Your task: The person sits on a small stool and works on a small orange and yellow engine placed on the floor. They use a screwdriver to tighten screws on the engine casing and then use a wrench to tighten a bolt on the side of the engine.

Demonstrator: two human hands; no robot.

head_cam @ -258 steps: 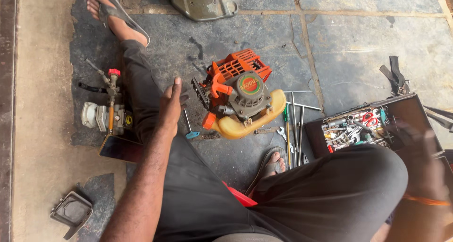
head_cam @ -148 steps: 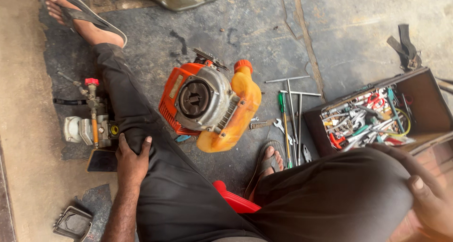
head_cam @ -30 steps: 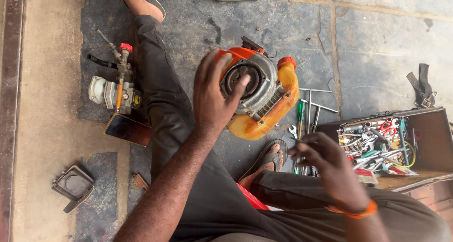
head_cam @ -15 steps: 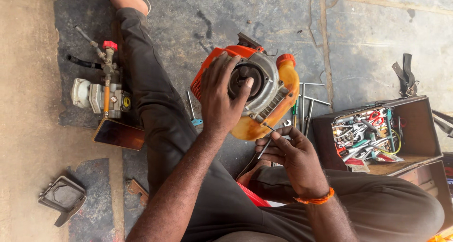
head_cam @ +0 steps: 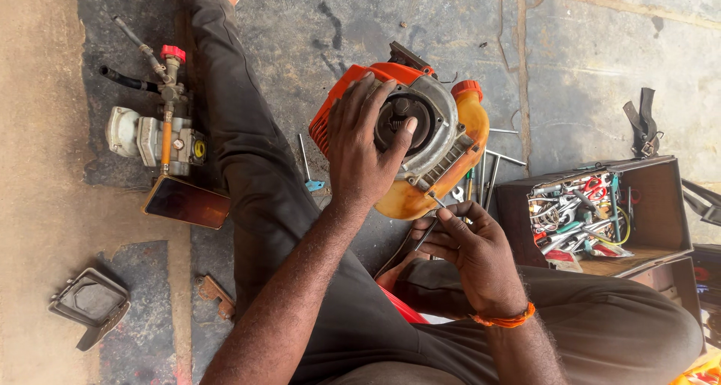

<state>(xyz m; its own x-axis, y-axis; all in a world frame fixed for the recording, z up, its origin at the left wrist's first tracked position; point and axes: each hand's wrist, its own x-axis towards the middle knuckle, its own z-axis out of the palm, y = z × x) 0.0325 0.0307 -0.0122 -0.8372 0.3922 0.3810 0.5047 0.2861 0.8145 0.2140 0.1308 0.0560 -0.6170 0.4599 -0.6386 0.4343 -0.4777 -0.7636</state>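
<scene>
An orange small engine (head_cam: 443, 141) with a yellowish fuel tank lies on the stone floor between my legs. My left hand (head_cam: 364, 148) lies flat over its round metal centre, fingers spread across the housing. Just below the tank, my right hand (head_cam: 469, 246) pinches a thin metal tool (head_cam: 428, 231) whose tip touches the engine's lower edge. An orange band circles my right wrist.
An open wooden toolbox (head_cam: 661, 205) full of hand tools stands at the right. Loose wrenches (head_cam: 492, 175) lie beside the engine. A pump with a red-capped valve (head_cam: 161, 126) and a dark phone (head_cam: 186, 202) lie at the left. A grey cover (head_cam: 90, 306) sits lower left.
My right hand has left the tools by the box and come up to the engine's lower edge holding the thin tool. My left hand stays pressed on the engine.
</scene>
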